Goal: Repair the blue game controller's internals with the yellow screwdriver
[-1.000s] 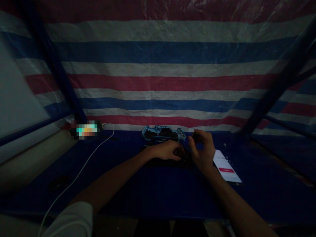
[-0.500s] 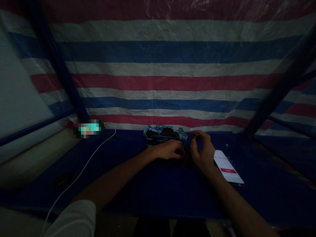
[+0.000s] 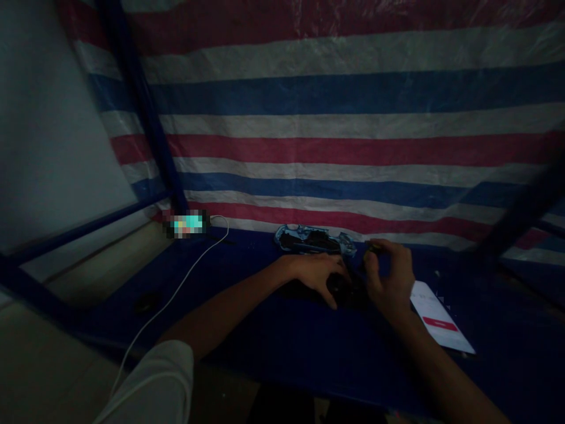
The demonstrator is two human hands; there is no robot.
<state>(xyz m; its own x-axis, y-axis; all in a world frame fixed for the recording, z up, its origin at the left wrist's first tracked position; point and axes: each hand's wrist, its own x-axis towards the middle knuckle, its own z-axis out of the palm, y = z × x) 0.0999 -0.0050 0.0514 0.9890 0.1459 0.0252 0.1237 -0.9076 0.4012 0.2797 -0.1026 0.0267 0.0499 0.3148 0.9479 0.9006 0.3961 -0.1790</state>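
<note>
My left hand (image 3: 318,280) curls over a black object (image 3: 346,291) lying on the dark blue table top (image 3: 260,359). The object is dim and partly hidden by both hands, so its shape is hard to tell. My right hand (image 3: 389,275) pinches a small dark part (image 3: 373,248) between thumb and fingertips, just above the object. Behind both hands lies an open game controller shell (image 3: 314,239) in blue camouflage, with dark pieces inside it. Neither hand touches the shell.
A white sheet with a red bar (image 3: 436,312) lies right of my right hand. At the back left sits a pixelated device (image 3: 188,224) with a white cable (image 3: 176,294) running forward. Blue metal posts (image 3: 148,106) stand before a striped tarp (image 3: 335,147).
My view has swung and tilted, so the table and everything on it sit further right in the picture. Both hands stay close to the black object, and the right hand keeps its pinch.
</note>
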